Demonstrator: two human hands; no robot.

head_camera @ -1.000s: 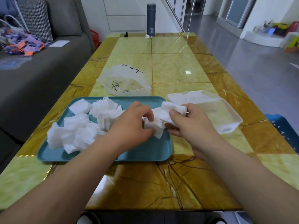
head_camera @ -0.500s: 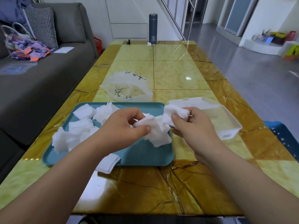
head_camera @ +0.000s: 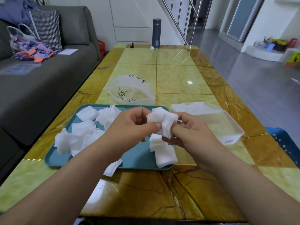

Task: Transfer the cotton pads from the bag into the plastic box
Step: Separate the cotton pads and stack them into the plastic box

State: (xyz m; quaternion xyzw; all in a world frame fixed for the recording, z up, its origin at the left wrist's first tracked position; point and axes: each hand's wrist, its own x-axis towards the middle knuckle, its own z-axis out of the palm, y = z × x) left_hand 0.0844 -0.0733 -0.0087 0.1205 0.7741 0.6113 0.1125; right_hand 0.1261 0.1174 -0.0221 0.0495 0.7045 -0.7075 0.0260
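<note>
Both hands hold one white stack of cotton pads (head_camera: 163, 120) above the teal tray (head_camera: 138, 158). My left hand (head_camera: 129, 127) pinches its left edge and my right hand (head_camera: 191, 132) grips its right side. More loose cotton pads (head_camera: 81, 135) lie heaped on the tray's left half, and a small pile of pads (head_camera: 162, 151) lies on its right edge under my hands. One pad (head_camera: 112, 168) hangs over the tray's near rim. The open white plastic box (head_camera: 227, 127) stands just right of the tray. The clear bag (head_camera: 129, 93) lies behind the tray.
A yellow marble-pattern table (head_camera: 162, 192) carries everything. A dark flask (head_camera: 156, 33) and a small white scrap (head_camera: 152, 48) stand at its far end. A grey sofa (head_camera: 40, 78) runs along the left. A blue crate (head_camera: 285, 140) is at the right.
The scattered pads between my hands have been gathered into a tighter stack and lifted. Some pads have dropped onto the tray's right edge.
</note>
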